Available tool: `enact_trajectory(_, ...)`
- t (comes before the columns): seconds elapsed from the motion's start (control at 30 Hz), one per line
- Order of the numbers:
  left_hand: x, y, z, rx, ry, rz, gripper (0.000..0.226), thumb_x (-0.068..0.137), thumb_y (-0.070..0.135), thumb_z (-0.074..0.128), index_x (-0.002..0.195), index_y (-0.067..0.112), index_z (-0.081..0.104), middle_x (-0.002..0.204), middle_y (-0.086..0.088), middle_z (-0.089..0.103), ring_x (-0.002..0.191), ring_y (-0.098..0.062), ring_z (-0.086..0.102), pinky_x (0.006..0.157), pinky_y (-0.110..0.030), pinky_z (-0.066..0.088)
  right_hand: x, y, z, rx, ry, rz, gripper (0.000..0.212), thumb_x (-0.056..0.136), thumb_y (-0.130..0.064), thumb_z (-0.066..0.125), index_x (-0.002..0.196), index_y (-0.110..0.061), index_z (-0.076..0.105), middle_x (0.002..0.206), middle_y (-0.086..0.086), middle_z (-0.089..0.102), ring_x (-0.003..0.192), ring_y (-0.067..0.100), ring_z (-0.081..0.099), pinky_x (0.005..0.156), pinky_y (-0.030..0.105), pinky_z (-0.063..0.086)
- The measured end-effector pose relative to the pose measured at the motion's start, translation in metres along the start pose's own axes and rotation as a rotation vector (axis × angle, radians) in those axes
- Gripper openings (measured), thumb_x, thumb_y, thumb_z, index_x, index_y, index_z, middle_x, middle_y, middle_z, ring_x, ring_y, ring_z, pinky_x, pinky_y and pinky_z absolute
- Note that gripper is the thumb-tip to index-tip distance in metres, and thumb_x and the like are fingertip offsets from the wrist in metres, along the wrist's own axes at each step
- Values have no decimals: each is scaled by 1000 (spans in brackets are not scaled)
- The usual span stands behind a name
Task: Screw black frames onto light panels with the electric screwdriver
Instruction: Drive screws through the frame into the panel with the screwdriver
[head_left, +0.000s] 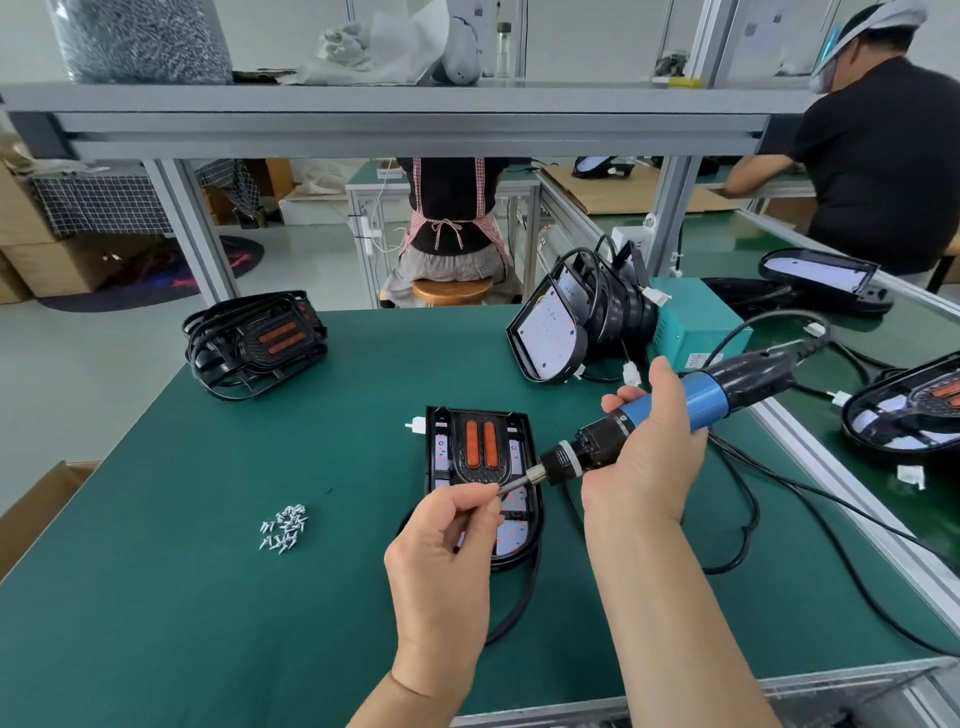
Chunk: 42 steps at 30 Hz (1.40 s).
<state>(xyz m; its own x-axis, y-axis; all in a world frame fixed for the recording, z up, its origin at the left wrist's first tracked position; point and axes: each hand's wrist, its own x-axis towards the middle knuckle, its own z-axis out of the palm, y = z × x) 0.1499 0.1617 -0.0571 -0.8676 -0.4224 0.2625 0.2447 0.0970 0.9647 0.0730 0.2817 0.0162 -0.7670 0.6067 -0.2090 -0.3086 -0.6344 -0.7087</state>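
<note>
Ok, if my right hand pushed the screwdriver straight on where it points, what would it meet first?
Likely the left hand, pinching at the screwdriver bit's tip; the light panel lies beyond, depth unclear.

This is a factory assembly line for light fittings. The table is a green-matted workbench in an aluminium-profile frame, and the shelf above it carries a clear bag of screws. On the table are a loose pile of screws, a stack of black frames, cabled light panels and a corded electric screwdriver beside a teal power box. Similar benches stand beyond. A person in an apron sits at one and a capped person works at another. Cardboard boxes sit on the floor.
</note>
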Motion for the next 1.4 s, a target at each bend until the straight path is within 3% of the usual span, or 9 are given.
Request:
enact_trajectory(0.07,1,0,-1,88,-2,102,43,86,-2,74,88,41,73,81,7,73,76,-21,69,71,-34,57,3,2,-2,-2,29,45,21,93,-28,72,106,-22,57,58,-8,62,52,9,62,50,18,47)
enact_trajectory(0.2,7,4,-6,246,-6,314,35,85,-1,75,92,33,69,86,16,70,74,-10,64,66,-22,52,6,6,-2,-5,44,93,23,93,-29,73,105,-23,54,60,-6,64,53,9,64,55,21,49)
enact_trajectory(0.37,9,6,-10,224,-101,209,47,86,-1,75,105,42,68,92,19,72,84,-9,71,79,-21,57,9,7,-4,-23,52,98,24,91,-29,74,106,-23,56,60,-6,63,54,10,63,50,19,48)
enact_trajectory(0.53,13,4,-14,218,-123,179,49,85,-1,76,104,44,67,91,21,73,82,-4,70,76,-10,52,9,12,-5,-33,54,106,28,90,-29,74,110,-22,56,61,-6,63,55,10,64,50,18,48)
enact_trajectory(0.67,13,-2,-17,306,-95,287,36,85,-4,75,104,26,75,90,16,75,87,-2,70,79,-12,52,6,17,-5,-69,23,84,28,89,-28,74,110,-24,55,62,-6,64,56,11,64,51,19,48)
enact_trajectory(0.8,12,-4,-20,473,-96,459,27,82,2,71,106,14,76,87,7,74,78,-15,69,76,-24,53,3,17,-4,-110,-12,35,26,89,-25,73,108,-22,55,61,-6,62,54,13,62,62,26,48)
enact_trajectory(0.97,9,-5,-20,469,-146,379,40,79,-2,78,111,21,72,86,11,71,78,-8,65,72,-14,49,3,16,-4,-129,-25,-6,26,88,-24,73,107,-20,56,61,-5,62,54,14,62,63,27,49)
enact_trajectory(1.13,10,-5,-16,401,-167,234,41,83,1,76,116,25,70,87,18,70,82,-4,66,74,-14,50,4,17,1,-143,-68,-81,22,86,-25,73,100,-21,56,62,-5,61,54,16,60,65,28,49)
enact_trajectory(1.4,14,-7,-16,378,-186,225,42,82,13,81,120,25,67,97,17,71,92,-3,64,84,-6,45,9,15,6,-158,-113,-160,25,86,-24,72,104,-18,56,65,-4,61,56,17,59,64,27,50)
